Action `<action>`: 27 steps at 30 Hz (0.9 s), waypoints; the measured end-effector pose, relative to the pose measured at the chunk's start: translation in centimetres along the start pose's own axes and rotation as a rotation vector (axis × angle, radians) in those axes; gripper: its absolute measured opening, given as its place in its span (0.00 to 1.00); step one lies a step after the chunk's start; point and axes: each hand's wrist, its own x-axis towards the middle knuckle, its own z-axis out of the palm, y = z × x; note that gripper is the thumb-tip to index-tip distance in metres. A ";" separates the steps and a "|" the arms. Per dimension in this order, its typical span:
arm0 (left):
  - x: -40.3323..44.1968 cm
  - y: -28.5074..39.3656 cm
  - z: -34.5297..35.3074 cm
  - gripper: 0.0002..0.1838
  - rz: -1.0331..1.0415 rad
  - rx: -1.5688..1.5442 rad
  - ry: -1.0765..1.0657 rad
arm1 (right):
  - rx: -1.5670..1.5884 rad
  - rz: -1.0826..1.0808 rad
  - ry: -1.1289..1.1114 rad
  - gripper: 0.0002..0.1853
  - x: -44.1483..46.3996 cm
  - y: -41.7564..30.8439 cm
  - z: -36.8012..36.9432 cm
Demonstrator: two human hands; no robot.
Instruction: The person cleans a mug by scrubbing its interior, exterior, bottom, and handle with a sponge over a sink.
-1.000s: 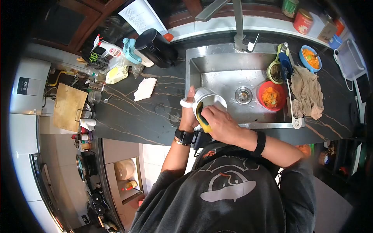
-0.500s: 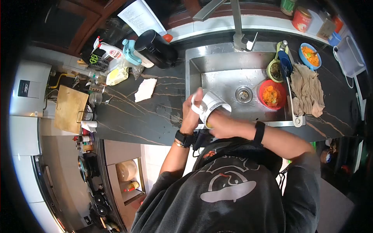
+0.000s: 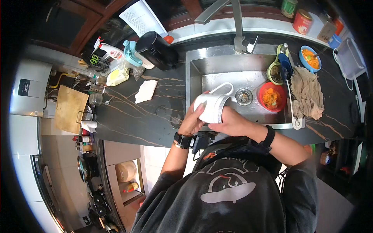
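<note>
A white mug (image 3: 210, 107) is held tilted on its side over the front edge of the sink. Its handle points up and away, and a grey patterned band runs round near its rim. My left hand (image 3: 192, 120) grips the mug's left end, thumb on its side. At the right, rim end is my right hand (image 3: 230, 121), its thumb below the mug and its other fingers largely hidden at the opening. I cannot make out whether anything is between those fingers and the mug.
The steel sink (image 3: 190, 73) holds a red bowl (image 3: 261, 101) of orange scraps and a green strainer (image 3: 269, 73). A tap (image 3: 238, 29) rises behind. Right are a beige cloth (image 3: 307, 93) and a blue bowl (image 3: 302, 58); left, a white cloth (image 3: 146, 91) and black canister (image 3: 156, 50).
The mug has turned, its handle swinging from the left to the far side. My right hand has shifted from deep in the mug to its right end.
</note>
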 end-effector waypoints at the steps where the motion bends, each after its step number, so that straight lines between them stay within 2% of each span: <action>1: 0.1 -0.6 -0.4 0.47 0.043 -0.173 -0.053 | 0.248 0.001 0.013 0.25 0.2 -0.2 -0.1; 2: 0.3 -1.1 -0.8 0.52 0.070 -0.178 -0.051 | 0.363 0.015 0.013 0.27 0.2 -0.2 0.2; 3: 0.2 -1.2 -0.7 0.52 0.072 -0.177 -0.049 | 0.363 0.013 0.010 0.27 0.1 -0.5 0.4; 5: 0.1 -1.4 -0.5 0.45 0.201 -0.223 -0.120 | 0.645 0.034 0.038 0.28 -0.2 -1.2 0.7; 6: 0.0 -1.0 0.0 0.45 0.201 -0.224 -0.119 | 0.646 0.034 0.037 0.28 -0.3 -0.7 1.0; 8: -0.2 0.0 1.5 0.36 0.163 -0.312 0.044 | 0.403 -0.001 -0.050 0.31 -0.4 0.7 1.8; 9: -0.3 0.1 1.4 0.36 0.162 -0.313 0.045 | 0.404 0.001 -0.051 0.31 -0.6 0.1 1.5; 11: -0.3 0.3 1.2 0.30 0.093 -0.281 0.005 | -0.263 -0.089 -0.219 0.33 -1.1 -1.6 0.6; 13: -0.3 0.0 1.3 0.28 0.058 -0.271 0.031 | -0.322 -0.146 -0.231 0.31 -1.0 -0.6 0.7; 15: -0.1 -1.1 1.0 0.26 -0.070 -0.189 0.182 | -0.636 -0.216 -0.104 0.26 -0.8 -0.5 0.4; 16: 0.2 -1.7 1.1 0.23 -0.102 -0.109 0.229 | -0.777 -0.189 -0.116 0.24 -0.8 -0.9 0.1; 17: 0.4 -1.9 1.2 0.23 -0.104 -0.108 0.225 | -0.779 -0.187 -0.112 0.24 -0.7 -0.1 0.2; 19: 0.8 -1.9 1.7 0.22 -0.116 -0.141 0.220 | -0.811 -0.234 0.056 0.19 -0.6 2.3 0.3; 20: 0.9 -1.8 1.6 0.21 -0.133 -0.170 0.189 | -0.993 -0.295 0.020 0.20 -1.1 3.0 -0.1; 23: 0.9 -1.1 2.6 0.21 -0.170 -0.267 0.221 | -1.093 -0.320 0.017 0.21 -1.2 4.6 0.0; 27: 0.8 -1.3 2.2 0.22 -0.201 -0.215 0.258 | -0.898 -0.277 -0.024 0.26 -1.0 6.1 0.2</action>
